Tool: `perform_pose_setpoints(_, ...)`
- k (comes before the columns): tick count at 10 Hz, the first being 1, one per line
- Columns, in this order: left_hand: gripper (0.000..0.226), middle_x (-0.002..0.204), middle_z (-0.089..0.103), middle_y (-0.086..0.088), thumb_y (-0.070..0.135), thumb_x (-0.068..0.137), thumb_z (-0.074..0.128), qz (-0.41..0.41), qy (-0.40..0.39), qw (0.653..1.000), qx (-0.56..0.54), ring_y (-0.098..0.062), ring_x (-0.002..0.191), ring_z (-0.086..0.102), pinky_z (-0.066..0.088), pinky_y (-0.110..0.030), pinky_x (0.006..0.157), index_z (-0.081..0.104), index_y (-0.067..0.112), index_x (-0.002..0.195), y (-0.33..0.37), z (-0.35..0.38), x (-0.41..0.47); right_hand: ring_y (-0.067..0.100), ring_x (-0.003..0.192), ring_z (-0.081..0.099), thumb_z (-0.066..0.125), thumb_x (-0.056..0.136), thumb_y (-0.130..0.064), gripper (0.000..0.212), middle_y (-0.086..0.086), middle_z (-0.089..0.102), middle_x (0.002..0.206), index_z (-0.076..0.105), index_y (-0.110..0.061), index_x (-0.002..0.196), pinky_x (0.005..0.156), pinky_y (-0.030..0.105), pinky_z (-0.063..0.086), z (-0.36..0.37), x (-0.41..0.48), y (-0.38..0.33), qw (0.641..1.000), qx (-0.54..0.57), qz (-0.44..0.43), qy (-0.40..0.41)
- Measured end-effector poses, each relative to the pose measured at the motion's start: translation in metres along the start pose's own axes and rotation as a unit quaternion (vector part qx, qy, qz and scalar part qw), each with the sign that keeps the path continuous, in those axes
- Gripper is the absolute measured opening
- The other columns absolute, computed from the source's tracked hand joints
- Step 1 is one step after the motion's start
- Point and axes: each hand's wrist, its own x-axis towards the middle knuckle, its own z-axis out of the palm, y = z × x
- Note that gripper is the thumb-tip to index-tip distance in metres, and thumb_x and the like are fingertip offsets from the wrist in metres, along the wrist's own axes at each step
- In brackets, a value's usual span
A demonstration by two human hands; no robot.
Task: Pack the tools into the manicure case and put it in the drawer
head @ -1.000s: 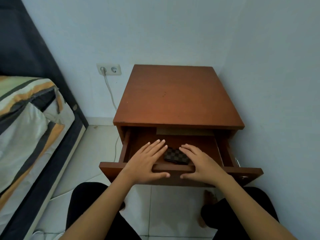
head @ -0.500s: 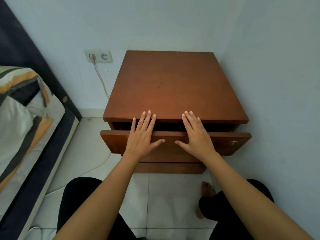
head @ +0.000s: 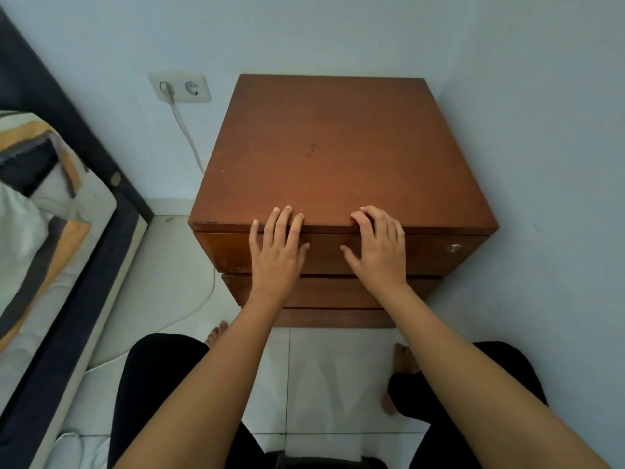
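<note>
A brown wooden nightstand [head: 338, 147] stands against the wall, and its top drawer [head: 433, 253] sits flush and closed under the top board. My left hand [head: 275, 252] lies flat on the drawer front with fingers spread, fingertips reaching the top edge. My right hand [head: 378, 248] rests flat beside it on the same front, fingers slightly curled over the edge. Both hands hold nothing. The manicure case is hidden from view.
A small metal lock [head: 454, 248] sits at the drawer's right end. A second drawer [head: 331, 291] lies below. A bed with striped bedding [head: 40, 211] is on the left. A wall socket [head: 181, 88] with a white cable hangs left of the nightstand. White tiled floor lies below.
The drawer, open with the checkered case inside a second ago, has been pushed fully shut by both hands. The case is now out of sight.
</note>
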Motion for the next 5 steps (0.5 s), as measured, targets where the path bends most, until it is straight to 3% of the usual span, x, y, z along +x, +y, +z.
perform_pose_setpoints(1,0.052,0.142,0.046,-0.012,0.034,0.088,0.057,0.003,-0.036,0.999,0.005,-0.029,0.135,0.037,0.016,-0.048,0.112,0.043,0.015,0.135,0.002,-0.013,0.0,0.028,0.123,0.045,0.07,0.074,-0.025,0.053,0.009,0.05,0.13,0.047,-0.017,0.121,0.107,0.042,0.033,-0.009,0.001,-0.004,1.0,0.019,0.013,-0.018)
perform_pose_setpoints(3,0.059,0.157,0.018,-0.004,0.045,0.096,0.036,0.008,-0.174,0.984,-0.038,-0.02,0.145,0.01,0.009,-0.043,0.115,0.02,0.019,0.147,0.001,-0.055,0.006,0.026,0.134,0.034,0.065,0.08,-0.018,0.058,0.007,0.04,0.141,0.041,-0.016,0.133,0.115,0.042,0.028,-0.04,0.0,-0.016,0.989,0.071,0.039,-0.122)
perform_pose_setpoints(5,0.062,0.157,0.017,-0.008,0.047,0.096,0.034,-0.018,-0.267,0.959,-0.096,-0.023,0.145,0.013,0.019,-0.041,0.114,0.023,0.012,0.146,0.008,-0.092,-0.004,0.024,0.132,0.034,0.057,0.085,-0.016,0.056,0.006,0.035,0.143,0.036,-0.016,0.138,0.103,0.036,0.039,-0.065,-0.036,-0.027,0.976,0.089,0.069,-0.186)
